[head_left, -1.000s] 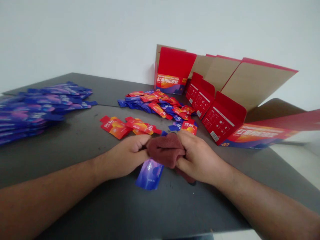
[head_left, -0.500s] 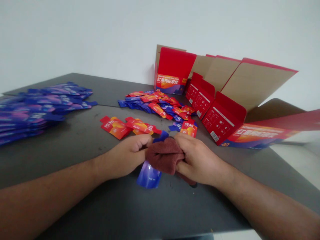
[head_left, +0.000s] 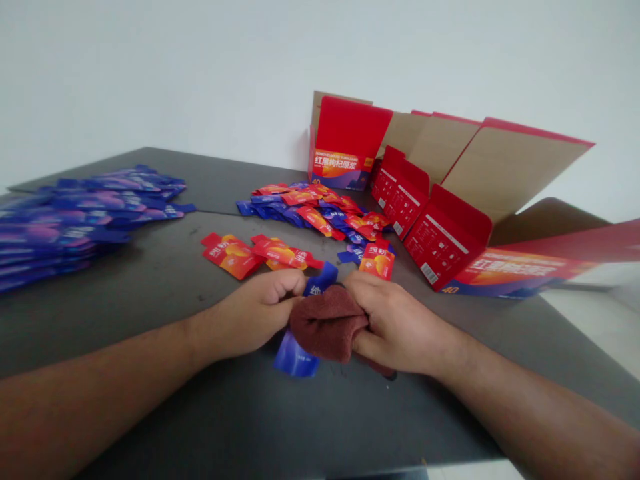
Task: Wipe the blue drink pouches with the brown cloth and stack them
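Observation:
Between my hands is a blue sachet (head_left: 297, 357), tilted, with its top and lower end showing around a brown cloth (head_left: 327, 323). My left hand (head_left: 257, 313) is closed on the sachet's left edge. Bunched in my closed right hand (head_left: 400, 323), the cloth lies against the front of the sachet and hides its middle. Just beyond my hands lie a few red-and-orange sachets (head_left: 233, 255), one of them (head_left: 377, 260) right behind my right hand.
A mixed pile of red and blue sachets (head_left: 315, 207) lies farther back. Stacks of blue sachets (head_left: 75, 217) cover the left of the dark table (head_left: 250, 427). Several open red cartons (head_left: 445, 230) with raised flaps line the right side, near the wall.
The cloth has slid slightly down the sachet, baring more of its top and covering more of its lower part. My right hand has shifted a little; my left hand stays about where it was.

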Demonstrator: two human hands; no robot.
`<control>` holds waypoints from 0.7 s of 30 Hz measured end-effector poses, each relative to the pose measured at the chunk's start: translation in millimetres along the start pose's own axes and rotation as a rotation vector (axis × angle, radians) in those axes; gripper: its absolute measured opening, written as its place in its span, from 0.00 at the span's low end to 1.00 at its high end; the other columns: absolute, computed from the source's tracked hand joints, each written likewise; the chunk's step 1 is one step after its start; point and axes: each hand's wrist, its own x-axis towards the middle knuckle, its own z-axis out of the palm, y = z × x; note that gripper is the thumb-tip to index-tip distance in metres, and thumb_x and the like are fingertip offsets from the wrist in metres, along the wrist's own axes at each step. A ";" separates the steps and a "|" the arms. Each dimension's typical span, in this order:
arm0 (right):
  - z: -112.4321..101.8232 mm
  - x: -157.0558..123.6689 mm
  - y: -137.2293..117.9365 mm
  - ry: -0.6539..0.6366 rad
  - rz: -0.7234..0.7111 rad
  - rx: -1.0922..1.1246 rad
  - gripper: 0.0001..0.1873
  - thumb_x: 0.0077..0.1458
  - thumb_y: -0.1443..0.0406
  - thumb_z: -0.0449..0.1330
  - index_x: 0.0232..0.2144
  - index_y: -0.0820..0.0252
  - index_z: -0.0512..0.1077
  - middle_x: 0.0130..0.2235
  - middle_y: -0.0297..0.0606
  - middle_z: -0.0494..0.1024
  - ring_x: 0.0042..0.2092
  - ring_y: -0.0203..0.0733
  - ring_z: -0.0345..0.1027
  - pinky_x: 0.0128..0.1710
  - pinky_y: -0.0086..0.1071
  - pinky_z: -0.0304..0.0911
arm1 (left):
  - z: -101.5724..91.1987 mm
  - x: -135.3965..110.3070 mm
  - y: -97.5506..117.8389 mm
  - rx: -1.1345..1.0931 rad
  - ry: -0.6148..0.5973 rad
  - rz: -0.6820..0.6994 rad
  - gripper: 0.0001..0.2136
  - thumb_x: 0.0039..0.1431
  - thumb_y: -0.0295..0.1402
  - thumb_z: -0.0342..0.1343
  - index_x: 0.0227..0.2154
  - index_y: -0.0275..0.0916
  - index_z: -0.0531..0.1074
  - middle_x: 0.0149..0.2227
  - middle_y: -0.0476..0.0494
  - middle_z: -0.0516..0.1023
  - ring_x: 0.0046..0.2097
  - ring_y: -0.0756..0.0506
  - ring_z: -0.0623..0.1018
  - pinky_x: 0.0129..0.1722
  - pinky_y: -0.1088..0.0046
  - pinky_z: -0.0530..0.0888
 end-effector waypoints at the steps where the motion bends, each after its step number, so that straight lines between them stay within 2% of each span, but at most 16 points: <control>1: -0.4 0.4 0.8 0.025 0.026 -0.012 0.09 0.50 0.73 0.61 0.33 0.57 0.66 0.34 0.33 0.71 0.36 0.39 0.66 0.36 0.32 0.61 | 0.0 0.0 -0.6 -0.010 -0.008 0.010 0.10 0.65 0.36 0.57 0.29 0.39 0.70 0.30 0.52 0.73 0.32 0.50 0.70 0.33 0.74 0.68; 4: -1.3 2.8 5.8 0.149 0.154 -0.058 0.08 0.52 0.71 0.61 0.35 0.58 0.69 0.36 0.36 0.74 0.39 0.42 0.69 0.38 0.34 0.62 | 0.0 0.1 -3.2 -0.009 -0.026 0.045 0.08 0.67 0.37 0.54 0.38 0.39 0.76 0.36 0.49 0.78 0.37 0.47 0.74 0.38 0.72 0.72; 7: -1.5 4.5 9.3 0.187 0.210 -0.050 0.08 0.55 0.70 0.61 0.39 0.59 0.71 0.38 0.37 0.76 0.40 0.43 0.70 0.40 0.35 0.63 | 0.3 0.2 -4.8 0.037 -0.022 0.045 0.09 0.67 0.36 0.53 0.39 0.39 0.77 0.34 0.48 0.77 0.35 0.47 0.74 0.37 0.72 0.72; 11: -0.7 3.1 5.7 0.100 0.123 -0.034 0.09 0.51 0.72 0.61 0.35 0.58 0.69 0.36 0.35 0.73 0.38 0.41 0.68 0.38 0.33 0.62 | 0.7 0.4 -2.9 -0.012 -0.034 0.024 0.09 0.67 0.39 0.55 0.38 0.39 0.75 0.36 0.48 0.79 0.37 0.46 0.75 0.38 0.71 0.72; 14: -0.4 1.4 1.5 0.002 0.031 -0.002 0.09 0.50 0.73 0.62 0.33 0.58 0.67 0.35 0.33 0.70 0.35 0.38 0.65 0.36 0.32 0.60 | 0.8 0.2 -2.4 0.004 0.004 -0.001 0.11 0.65 0.39 0.57 0.29 0.39 0.70 0.29 0.51 0.73 0.31 0.49 0.70 0.31 0.74 0.68; 16: -0.8 1.0 0.8 -0.021 0.011 0.007 0.09 0.50 0.73 0.62 0.32 0.57 0.66 0.34 0.32 0.70 0.35 0.37 0.65 0.35 0.31 0.60 | 0.6 0.1 -3.0 0.015 0.012 0.001 0.13 0.65 0.39 0.57 0.27 0.39 0.68 0.28 0.52 0.71 0.30 0.50 0.68 0.29 0.75 0.66; 18: -1.7 1.4 2.2 0.023 0.050 -0.010 0.10 0.50 0.74 0.61 0.33 0.58 0.68 0.35 0.33 0.72 0.36 0.38 0.67 0.36 0.32 0.61 | 0.3 0.1 -3.7 0.002 -0.008 0.008 0.11 0.66 0.39 0.56 0.31 0.39 0.72 0.31 0.50 0.75 0.33 0.49 0.72 0.32 0.74 0.69; 21: -3.3 3.5 5.8 0.146 0.187 -0.056 0.07 0.53 0.71 0.62 0.36 0.58 0.70 0.36 0.36 0.75 0.39 0.42 0.70 0.39 0.34 0.63 | -0.3 -0.1 -4.3 0.016 -0.024 0.018 0.09 0.67 0.37 0.54 0.37 0.38 0.75 0.36 0.47 0.78 0.37 0.46 0.75 0.38 0.70 0.72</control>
